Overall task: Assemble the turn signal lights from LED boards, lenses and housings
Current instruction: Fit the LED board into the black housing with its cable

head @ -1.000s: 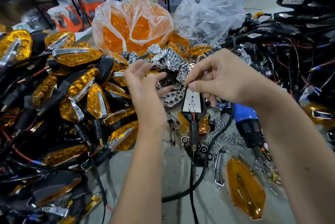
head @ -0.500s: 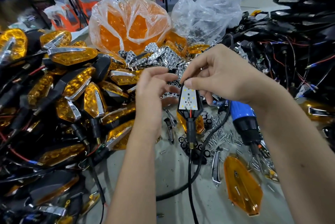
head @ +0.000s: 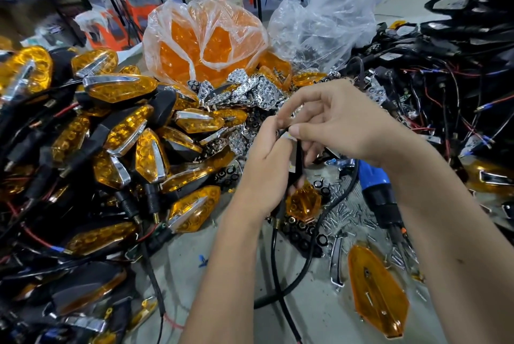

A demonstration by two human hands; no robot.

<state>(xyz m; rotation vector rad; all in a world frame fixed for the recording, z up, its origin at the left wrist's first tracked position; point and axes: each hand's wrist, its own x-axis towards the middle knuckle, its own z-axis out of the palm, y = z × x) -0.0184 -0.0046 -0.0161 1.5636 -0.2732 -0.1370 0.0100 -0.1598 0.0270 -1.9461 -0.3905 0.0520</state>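
A black housing point(head: 298, 160) with a white LED board in it sits edge-on between my two hands, mostly hidden; only a dark sliver and a pale corner of the board show. My left hand point(head: 265, 168) wraps its fingers round the housing from the left. From above, my right hand point(head: 342, 123) pinches its upper end with thumb and fingers. The housing's black cable point(head: 274, 249) hangs down to the table. Chrome reflectors point(head: 260, 90) lie heaped just behind my hands. A loose orange lens point(head: 378, 296) lies at the lower right, another orange lens point(head: 303, 202) right under my hands.
Assembled amber turn signals point(head: 125, 132) pile up on the left. A bag of orange lenses point(head: 205, 40) and a clear bag point(head: 325, 26) stand behind. Black wired housings point(head: 459, 79) fill the right. A blue electric screwdriver point(head: 375, 187), screws point(head: 350, 212) and black nuts point(head: 300, 235) lie below my right hand.
My left hand has moved right and closed on the housing. The housing has turned edge-on, so the LED board face that showed before is now hidden between my hands.
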